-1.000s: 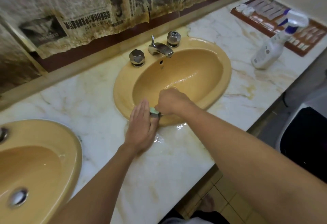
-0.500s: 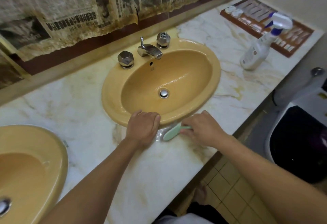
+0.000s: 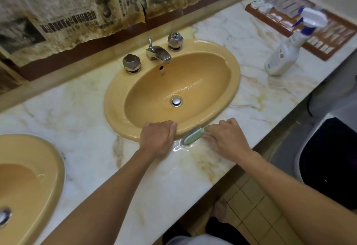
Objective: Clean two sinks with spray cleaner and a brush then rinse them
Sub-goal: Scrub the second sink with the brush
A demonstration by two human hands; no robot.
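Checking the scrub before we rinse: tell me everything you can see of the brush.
The brush is small, with a pale green, plastic-looking handle and greyish bristles underneath. It lies slanted at the near edge of the right sink, head pointing left, bristles on the wet marble counter against the rim. The right hand grips its handle end. The left hand, on the rim, sits just beside the head.

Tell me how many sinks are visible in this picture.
2. The middle sink is central in view; the left sink is at the lower left, partly cut off by the frame.
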